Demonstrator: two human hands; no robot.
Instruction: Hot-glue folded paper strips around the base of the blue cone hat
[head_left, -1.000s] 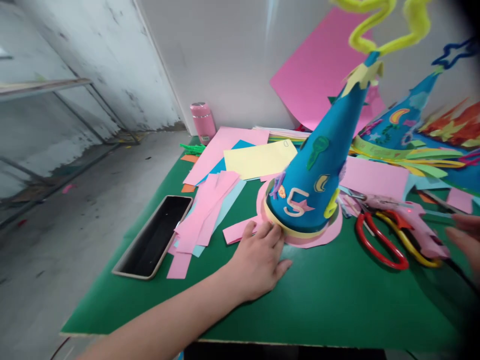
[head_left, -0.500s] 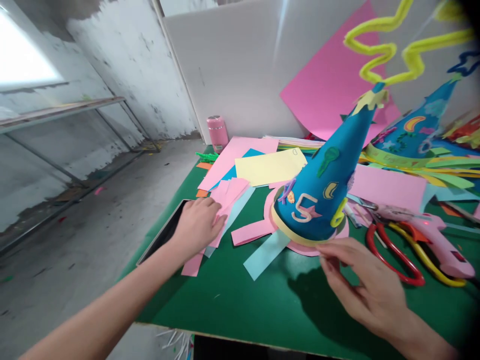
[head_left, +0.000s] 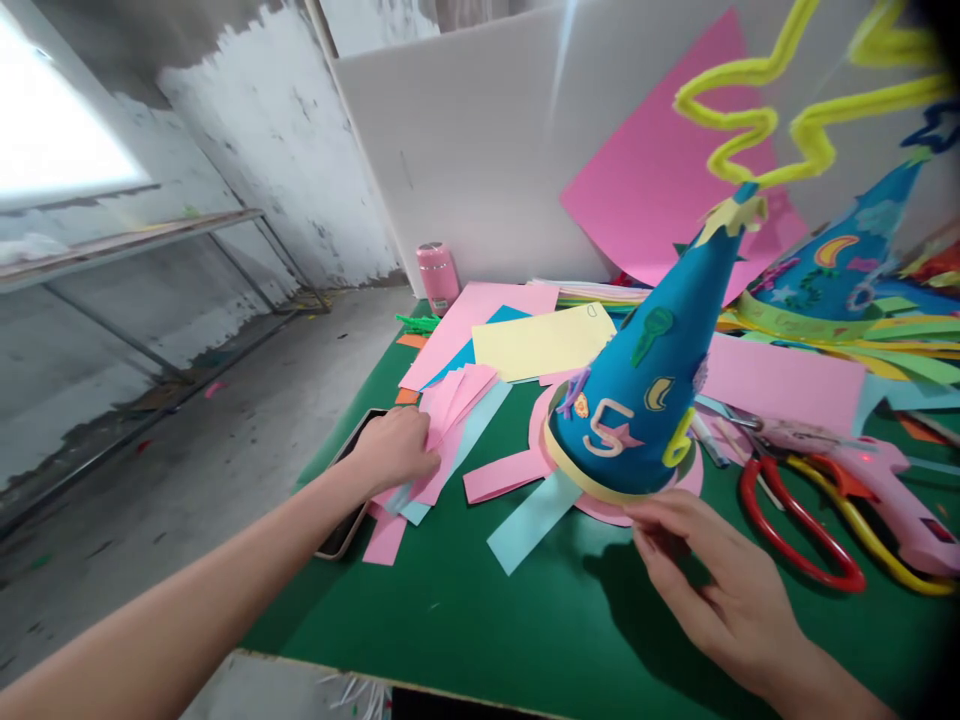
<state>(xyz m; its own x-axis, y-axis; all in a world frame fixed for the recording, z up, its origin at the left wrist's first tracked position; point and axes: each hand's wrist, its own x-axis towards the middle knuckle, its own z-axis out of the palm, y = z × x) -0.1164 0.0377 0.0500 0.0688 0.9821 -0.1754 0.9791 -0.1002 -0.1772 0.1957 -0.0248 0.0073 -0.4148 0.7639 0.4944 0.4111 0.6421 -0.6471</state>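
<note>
One phone (head_left: 346, 535) lies on the green surface (head_left: 465, 610), partly under my left wrist. My left fingers (head_left: 415, 432) are curled against several overlapping pink strips (head_left: 450, 410), too piled to count; whether they grip one I cannot tell. Beyond those fingers stands one pink flask (head_left: 438, 275), then one pale yellow sheet (head_left: 540, 345) with a small oval mark in its corner. Between my two hands lie one folded pink strip (head_left: 506, 475) and one pale blue strip (head_left: 532, 525), whose far end meets the hat's yellow band. The blue hat (head_left: 637, 370) stands just beyond my right fingers (head_left: 671, 508), which are drawn in narrow and touch its near edge; I cannot tell if they pinch it. Its tip points up, its long axis slanting to my right. It reads "5" and, in yellow, what looks like "6". Right of those fingers are one pair of scissors (head_left: 756, 515) and one pink glue gun (head_left: 885, 480); farther off, a second hat (head_left: 832, 265), its band's writing unreadable.
</note>
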